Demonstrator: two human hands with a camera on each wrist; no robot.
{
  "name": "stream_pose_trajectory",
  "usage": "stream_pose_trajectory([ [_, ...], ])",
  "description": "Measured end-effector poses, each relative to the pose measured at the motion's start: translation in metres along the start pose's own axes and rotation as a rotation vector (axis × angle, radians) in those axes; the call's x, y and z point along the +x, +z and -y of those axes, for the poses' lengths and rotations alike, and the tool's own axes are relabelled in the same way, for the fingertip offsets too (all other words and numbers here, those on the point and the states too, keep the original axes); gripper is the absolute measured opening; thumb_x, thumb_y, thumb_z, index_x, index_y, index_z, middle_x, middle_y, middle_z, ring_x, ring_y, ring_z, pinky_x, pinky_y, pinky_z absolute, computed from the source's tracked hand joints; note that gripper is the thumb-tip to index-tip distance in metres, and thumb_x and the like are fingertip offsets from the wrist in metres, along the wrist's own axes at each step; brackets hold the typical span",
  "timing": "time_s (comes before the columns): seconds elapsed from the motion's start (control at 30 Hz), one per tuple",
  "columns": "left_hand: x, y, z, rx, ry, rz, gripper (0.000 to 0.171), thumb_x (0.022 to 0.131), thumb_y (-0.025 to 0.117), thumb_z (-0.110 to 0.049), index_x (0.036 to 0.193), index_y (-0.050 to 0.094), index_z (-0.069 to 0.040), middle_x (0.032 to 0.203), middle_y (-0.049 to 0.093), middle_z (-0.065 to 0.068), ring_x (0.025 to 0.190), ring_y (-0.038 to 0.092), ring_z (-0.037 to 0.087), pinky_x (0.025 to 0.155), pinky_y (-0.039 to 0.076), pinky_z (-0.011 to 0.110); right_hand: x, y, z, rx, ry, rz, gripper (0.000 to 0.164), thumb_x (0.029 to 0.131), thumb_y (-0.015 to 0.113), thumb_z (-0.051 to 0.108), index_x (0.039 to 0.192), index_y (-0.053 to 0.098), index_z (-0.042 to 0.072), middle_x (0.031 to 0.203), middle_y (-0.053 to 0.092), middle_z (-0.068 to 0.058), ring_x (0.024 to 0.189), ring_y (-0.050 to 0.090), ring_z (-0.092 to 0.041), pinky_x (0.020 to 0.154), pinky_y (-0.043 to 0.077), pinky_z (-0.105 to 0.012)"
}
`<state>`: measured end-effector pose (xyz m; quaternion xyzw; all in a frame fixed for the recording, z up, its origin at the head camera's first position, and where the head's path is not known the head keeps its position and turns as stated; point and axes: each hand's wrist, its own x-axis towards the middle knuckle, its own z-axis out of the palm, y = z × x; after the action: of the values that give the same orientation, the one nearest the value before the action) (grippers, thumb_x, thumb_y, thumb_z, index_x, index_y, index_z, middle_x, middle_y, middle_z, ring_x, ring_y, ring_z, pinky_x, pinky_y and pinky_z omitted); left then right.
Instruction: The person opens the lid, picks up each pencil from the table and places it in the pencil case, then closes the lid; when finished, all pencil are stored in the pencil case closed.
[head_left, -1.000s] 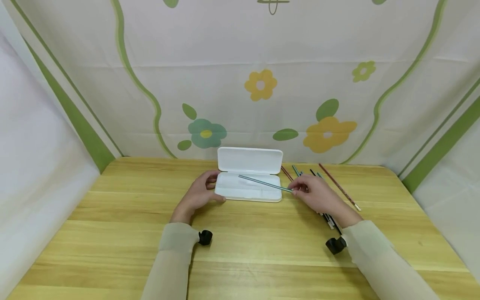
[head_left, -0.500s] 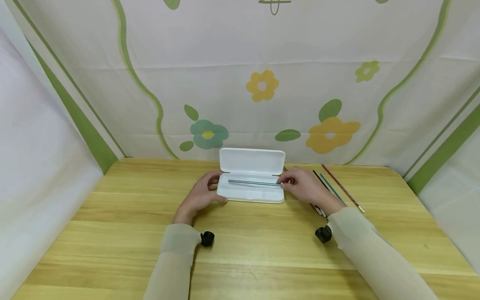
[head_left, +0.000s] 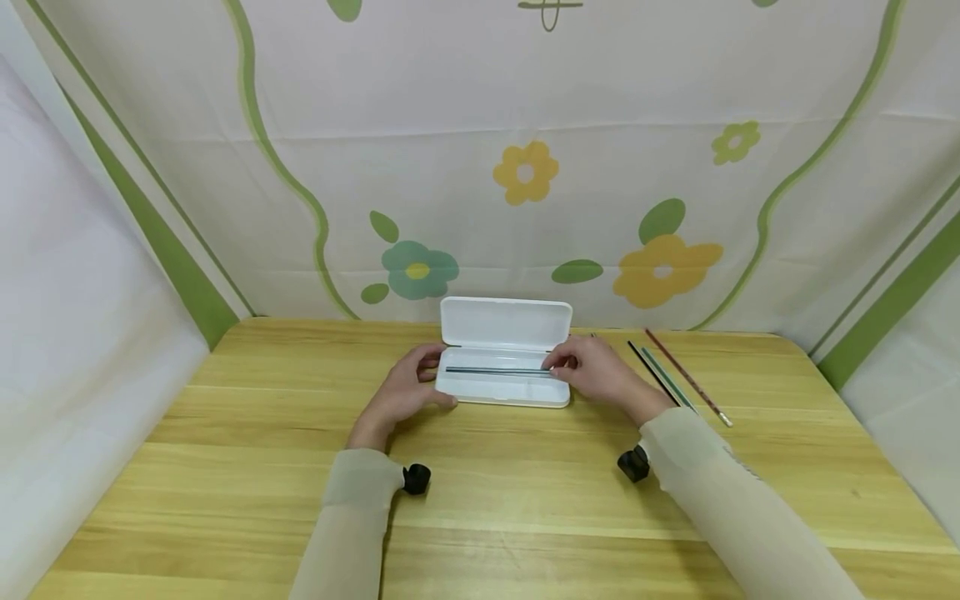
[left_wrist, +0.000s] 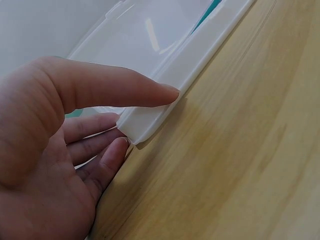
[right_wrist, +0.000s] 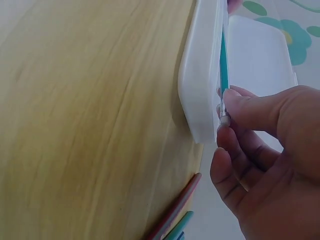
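1. The green pencil is pinched near its eraser end between the thumb and fingers of the right hand; its length is extended leftward over the open white case.
2. The case's left end is touched by the left hand, thumb straight, fingers loosely extended.

High head view, close wrist views

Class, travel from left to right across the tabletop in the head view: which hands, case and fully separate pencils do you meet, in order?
Left hand, open white case, right hand, black pencil, green pencil, dark red pencil.
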<state>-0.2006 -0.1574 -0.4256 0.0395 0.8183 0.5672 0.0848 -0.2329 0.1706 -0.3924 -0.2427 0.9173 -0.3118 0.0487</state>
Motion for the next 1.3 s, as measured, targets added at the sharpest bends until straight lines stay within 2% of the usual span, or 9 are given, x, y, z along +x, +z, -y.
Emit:
stream_pose_trajectory([
  [0.23, -0.001, 0.001, 0.000, -0.015, -0.023, -0.004, 0.091, 0.076, 0.089, 0.000, 0.157, 0.050, -0.011, 0.155, 0.056, 0.016, 0.140, 0.056, 0.037, 0.122, 0.045, 0.052, 0.001, 0.005, 0.002, 0.020, 0.019, 0.017, 0.016, 0.101, 0.070, 0.004, 0.111, 0.083, 0.006, 0.098, 0.072, -0.007, 0.086, 0.057, -0.018, 0.078, 0.049, -0.032],
  [0.53, -0.001, 0.001, -0.003, -0.024, -0.017, -0.005, 0.090, 0.076, 0.089, -0.001, 0.157, 0.051, -0.012, 0.154, 0.056, 0.015, 0.139, 0.056, 0.037, 0.122, 0.044, 0.053, 0.001, 0.007, 0.000, 0.048, 0.059, 0.017, 0.015, 0.102, 0.070, 0.005, 0.110, 0.083, 0.008, 0.099, 0.071, -0.006, 0.086, 0.056, -0.020, 0.077, 0.049, -0.033],
  [0.83, 0.000, -0.001, -0.001, -0.036, -0.011, -0.003, 0.089, 0.076, 0.089, -0.001, 0.156, 0.051, -0.012, 0.154, 0.057, 0.015, 0.139, 0.057, 0.037, 0.122, 0.045, 0.053, 0.002, 0.010, -0.008, 0.108, 0.114, 0.015, 0.015, 0.103, 0.070, 0.010, 0.111, 0.083, 0.011, 0.117, 0.078, -0.009, 0.092, 0.060, -0.021, 0.083, 0.050, -0.034],
  [1.3, -0.001, -0.001, -0.001, -0.024, -0.010, -0.002, 0.090, 0.076, 0.090, -0.003, 0.156, 0.051, -0.013, 0.155, 0.057, 0.015, 0.140, 0.057, 0.038, 0.122, 0.045, 0.054, -0.001, 0.009, -0.007, 0.105, 0.109, 0.009, 0.016, 0.104, 0.070, 0.011, 0.113, 0.083, 0.011, 0.110, 0.077, -0.009, 0.086, 0.055, -0.020, 0.078, 0.047, -0.035],
])
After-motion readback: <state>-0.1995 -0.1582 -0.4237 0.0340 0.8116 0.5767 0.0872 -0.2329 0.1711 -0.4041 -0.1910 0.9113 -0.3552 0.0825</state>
